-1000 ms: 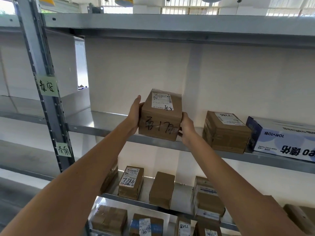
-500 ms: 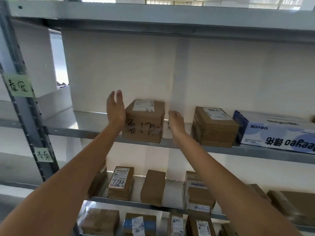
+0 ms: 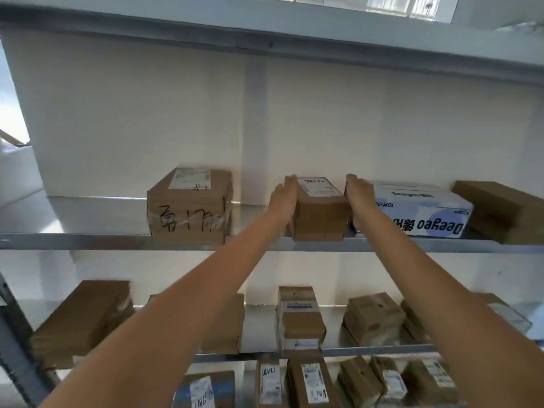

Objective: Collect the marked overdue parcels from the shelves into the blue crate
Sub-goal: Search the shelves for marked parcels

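Head view, upper shelf [image 3: 88,241], read left to right. Far left on the metal deck: a taped brown box with black scrawl [image 3: 190,206] on its front face, white label on top, standing alone and touched by neither hand.

Next, the left hand [image 3: 284,201]: fingers straight and together, palm flat against the left side wall of the labelled parcel [image 3: 319,214]. Nothing is curled round it.

The parcel sits on the shelf near the front lip, top label handwritten, the digits partly blurred. Its long axis runs front to back, away from the person, so the short faces look toward and away from the camera and the two long sides meet the palms.

Then the right hand [image 3: 359,200], mirroring the left: fingers extended, pressed to the parcel's right wall, wedged between it and the blue-and-white carton [image 3: 418,212] just beside. A plain brown box [image 3: 500,212] closes the row at right.

Judgement: a two-palm squeeze, both hands equally near. The lift must come straight back toward the body, since the carton crowds the right side. No blue crate is in view.
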### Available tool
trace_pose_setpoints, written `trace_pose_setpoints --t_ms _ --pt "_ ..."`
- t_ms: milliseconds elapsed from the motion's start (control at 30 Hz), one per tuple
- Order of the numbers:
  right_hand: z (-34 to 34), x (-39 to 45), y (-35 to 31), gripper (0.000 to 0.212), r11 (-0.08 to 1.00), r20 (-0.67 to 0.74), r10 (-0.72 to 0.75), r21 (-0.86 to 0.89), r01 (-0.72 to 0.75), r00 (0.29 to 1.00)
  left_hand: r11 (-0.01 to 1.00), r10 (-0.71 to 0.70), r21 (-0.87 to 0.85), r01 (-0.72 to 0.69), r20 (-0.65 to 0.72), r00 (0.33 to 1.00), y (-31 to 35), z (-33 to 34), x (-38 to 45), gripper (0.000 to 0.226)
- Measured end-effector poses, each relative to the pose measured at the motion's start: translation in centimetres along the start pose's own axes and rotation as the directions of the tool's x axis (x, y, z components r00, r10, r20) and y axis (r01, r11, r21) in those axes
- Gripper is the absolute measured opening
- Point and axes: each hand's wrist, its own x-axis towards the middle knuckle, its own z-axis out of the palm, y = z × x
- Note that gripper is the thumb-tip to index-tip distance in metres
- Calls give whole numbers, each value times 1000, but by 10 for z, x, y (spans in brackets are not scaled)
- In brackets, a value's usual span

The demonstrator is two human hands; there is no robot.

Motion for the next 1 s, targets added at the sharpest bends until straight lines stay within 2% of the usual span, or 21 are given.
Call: trace_pose_setpoints --t_ms 33,100,167,233,300,433,567,800,900,1000 --pt "1 9 16 29 998 63 55 40 -57 997 996 -43 -74 46 41 998 -8 6 1 59" --pt "8 66 65 57 988 140 64 129 -82 988 976 -104 -183 118 84 991 -16 15 1 58" --pt "12 89 88 71 972 170 94 197 -128 981 962 -149 -216 166 95 984 -17 19 0 54" --pt "11 45 66 56 968 178 131 191 -165 975 955 -163 -235 181 92 982 -16 19 0 47" --pt "10 24 59 43 969 161 108 202 -140 981 964 -93 -241 109 79 993 -17 17 -2 41" --pt "15 -6 60 32 934 25 -123 340 107 992 958 196 -212 -195 -17 980 -27 16 -12 40" --pt "17 -36 51 31 902 -28 -203 383 198 979 923 284 -248 -293 -71 956 -28 16 -20 41" --pt "17 -38 43 29 915 -13 -218 346 209 976 916 310 -232 -329 -113 944 -23 11 -18 39" --pt "18 -39 29 28 939 72 -159 320 128 985 934 269 -195 -298 -164 949 -11 4 -16 36" --pt "25 -36 19 40 972 229 -89 233 34 969 971 131 -171 -169 -215 968 1 -10 -11 34"
